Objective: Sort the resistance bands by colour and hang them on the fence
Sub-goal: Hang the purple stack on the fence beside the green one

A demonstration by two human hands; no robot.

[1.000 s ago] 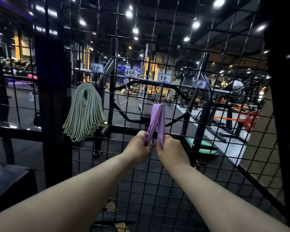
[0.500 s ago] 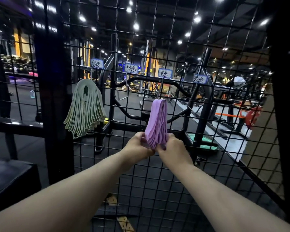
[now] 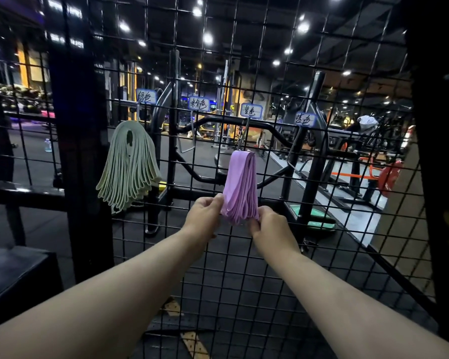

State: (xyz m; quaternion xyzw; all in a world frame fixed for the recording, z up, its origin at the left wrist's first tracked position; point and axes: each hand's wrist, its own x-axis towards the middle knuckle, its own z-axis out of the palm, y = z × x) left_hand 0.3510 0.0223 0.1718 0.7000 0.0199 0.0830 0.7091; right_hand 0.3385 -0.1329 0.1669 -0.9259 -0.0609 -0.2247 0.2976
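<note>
Nearest, the left hand (image 3: 205, 215) and right hand (image 3: 267, 225) pinched the purple bands (image 3: 240, 187) hanging on the fence (image 3: 270, 268) (under the tag 紫色 (image 3: 251, 110)). At ten o'clock hung green bands (image 3: 128, 164) below 绿色 (image 3: 146, 96); farther tags read 粉色 (image 3: 198, 103), 蓝色 (image 3: 305, 119).

Your purple resistance bands (image 3: 240, 186) draped in a bunch over a hook on the black wire fence (image 3: 270, 255), loops fanning downward, lower ends at your fingers, green bands (image 3: 128, 167) hanging on the hook to the left, well apart, spread wide.
</note>
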